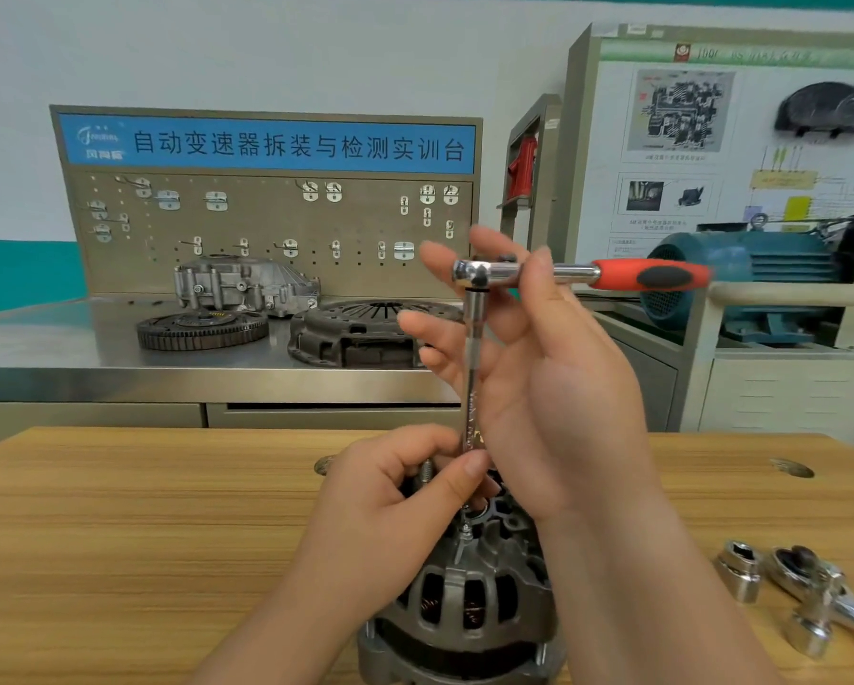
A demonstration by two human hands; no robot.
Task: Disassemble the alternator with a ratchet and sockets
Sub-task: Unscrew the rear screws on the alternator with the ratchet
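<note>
the alternator point(464, 600) stands on the table point(118, 536), and the bar point(474, 368) under the ratchet point(563, 274) rises straight up from its top, the left hand point(390, 496) pinching the low end, the right hand point(553, 388) gripping the ratchet head higher, handle pointing right.

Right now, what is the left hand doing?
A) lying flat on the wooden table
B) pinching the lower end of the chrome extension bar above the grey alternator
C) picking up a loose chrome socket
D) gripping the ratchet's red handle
B: the left hand pinches the bottom of the long chrome extension bar just above the grey metal alternator, while the right hand holds the red-handled ratchet near its head.
</note>
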